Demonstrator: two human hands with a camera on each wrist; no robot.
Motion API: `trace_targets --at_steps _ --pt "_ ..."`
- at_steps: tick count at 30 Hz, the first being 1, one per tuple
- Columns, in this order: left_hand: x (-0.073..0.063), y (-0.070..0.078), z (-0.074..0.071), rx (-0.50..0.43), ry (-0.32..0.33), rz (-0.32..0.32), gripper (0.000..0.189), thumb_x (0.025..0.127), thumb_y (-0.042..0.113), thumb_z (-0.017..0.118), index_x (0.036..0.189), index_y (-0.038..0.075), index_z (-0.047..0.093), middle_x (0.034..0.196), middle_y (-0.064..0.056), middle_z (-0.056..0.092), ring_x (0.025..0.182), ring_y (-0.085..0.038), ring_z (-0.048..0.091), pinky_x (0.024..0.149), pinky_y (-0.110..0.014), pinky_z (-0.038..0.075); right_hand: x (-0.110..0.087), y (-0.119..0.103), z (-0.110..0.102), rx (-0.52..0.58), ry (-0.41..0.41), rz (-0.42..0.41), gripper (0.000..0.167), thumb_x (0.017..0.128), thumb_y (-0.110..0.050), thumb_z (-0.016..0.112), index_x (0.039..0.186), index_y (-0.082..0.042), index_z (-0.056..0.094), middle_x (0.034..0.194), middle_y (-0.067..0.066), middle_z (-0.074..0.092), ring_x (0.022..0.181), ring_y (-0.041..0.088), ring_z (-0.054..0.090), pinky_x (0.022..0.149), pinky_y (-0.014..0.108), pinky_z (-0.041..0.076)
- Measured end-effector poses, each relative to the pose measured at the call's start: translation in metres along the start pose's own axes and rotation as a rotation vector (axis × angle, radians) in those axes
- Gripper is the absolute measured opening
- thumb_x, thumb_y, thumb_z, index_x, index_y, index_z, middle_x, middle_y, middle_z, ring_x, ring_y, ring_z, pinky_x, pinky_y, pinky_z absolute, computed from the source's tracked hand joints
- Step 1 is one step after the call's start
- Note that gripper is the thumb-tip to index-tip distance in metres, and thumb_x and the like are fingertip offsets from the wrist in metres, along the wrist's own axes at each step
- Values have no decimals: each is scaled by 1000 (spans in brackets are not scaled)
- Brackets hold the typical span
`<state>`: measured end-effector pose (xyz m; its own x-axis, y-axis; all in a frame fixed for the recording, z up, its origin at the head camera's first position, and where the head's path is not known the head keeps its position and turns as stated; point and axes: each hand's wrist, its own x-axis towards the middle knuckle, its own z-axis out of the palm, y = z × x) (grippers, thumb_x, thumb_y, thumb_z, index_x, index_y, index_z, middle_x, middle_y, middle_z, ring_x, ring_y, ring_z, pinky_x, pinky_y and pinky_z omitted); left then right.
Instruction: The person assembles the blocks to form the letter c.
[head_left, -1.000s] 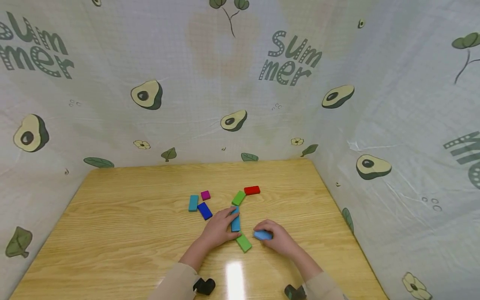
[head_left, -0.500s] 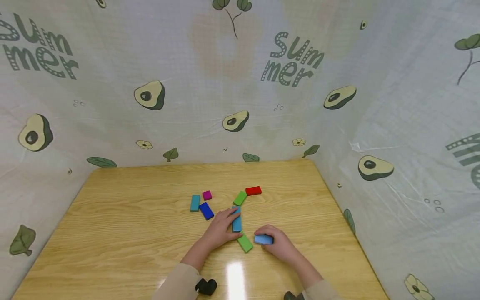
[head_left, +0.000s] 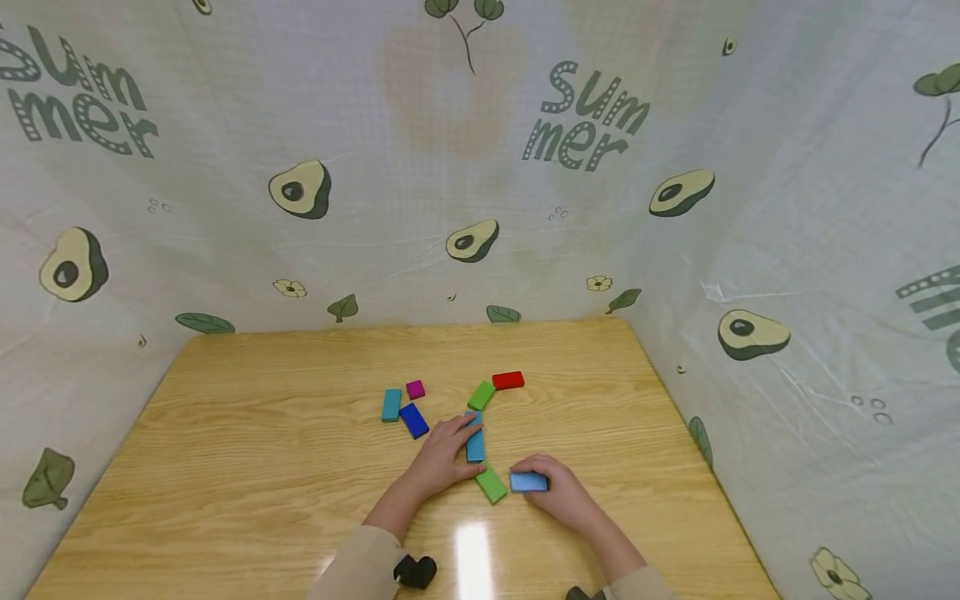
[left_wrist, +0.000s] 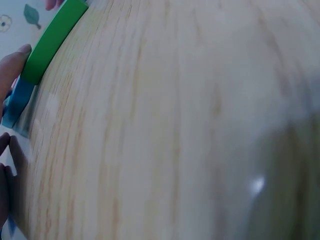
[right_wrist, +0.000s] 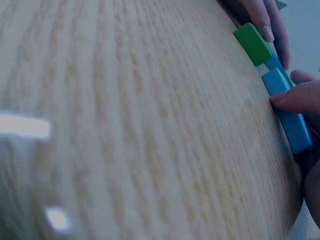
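My right hand [head_left: 558, 490] pinches a light blue block [head_left: 528, 482] between thumb and fingers, low over the table. In the right wrist view, the thumb presses against the side of this blue block [right_wrist: 292, 127]. My left hand [head_left: 438, 458] rests with fingers spread over a blue block [head_left: 475, 447] lying lengthwise. Its thumb touches the joint with a green block [head_left: 491, 483], which slants toward the right hand. The left wrist view has that thumb [left_wrist: 11, 67] on the green block [left_wrist: 52, 42]. Part of the covered blue block is hidden by fingers.
Beyond the left hand, another green block [head_left: 482, 395] and a red block [head_left: 507, 380] continue the line. Left of it lie a dark blue block [head_left: 414, 421], a teal block [head_left: 392, 405] and a small magenta block [head_left: 416, 389]. A patterned curtain [head_left: 390, 250] borders the wooden table [head_left: 262, 467].
The right hand has turned the light blue block and brought it slightly nearer the front, its end now close to the near green block. The left hand stays in place.
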<state>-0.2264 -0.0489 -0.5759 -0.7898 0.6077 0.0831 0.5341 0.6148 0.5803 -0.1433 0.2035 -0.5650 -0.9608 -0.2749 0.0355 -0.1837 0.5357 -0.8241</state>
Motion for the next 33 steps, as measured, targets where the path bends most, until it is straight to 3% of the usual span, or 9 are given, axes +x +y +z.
trace_targets --at_steps 8,20,33 --pt "1 -2 4 0 9 7 74 88 52 67 149 17 43 157 0 29 142 -30 25 114 -51 22 -6 -2 0 27 -13 56 38 83 -3 74 117 -19 71 121 -2 62 118 29 53 98 41 44" --pt "2 -1 1 2 9 11 74 87 51 68 149 17 43 157 -2 29 142 -29 26 115 -50 20 -11 -3 3 39 -4 51 35 83 -6 75 116 -17 72 120 1 62 116 31 53 96 37 45" --pt "1 1 -1 3 20 29 73 88 48 69 147 13 45 155 -6 32 140 -33 28 114 -53 22 -16 -4 3 62 -31 54 38 81 -13 79 118 -20 71 119 -5 63 114 24 54 95 33 45"
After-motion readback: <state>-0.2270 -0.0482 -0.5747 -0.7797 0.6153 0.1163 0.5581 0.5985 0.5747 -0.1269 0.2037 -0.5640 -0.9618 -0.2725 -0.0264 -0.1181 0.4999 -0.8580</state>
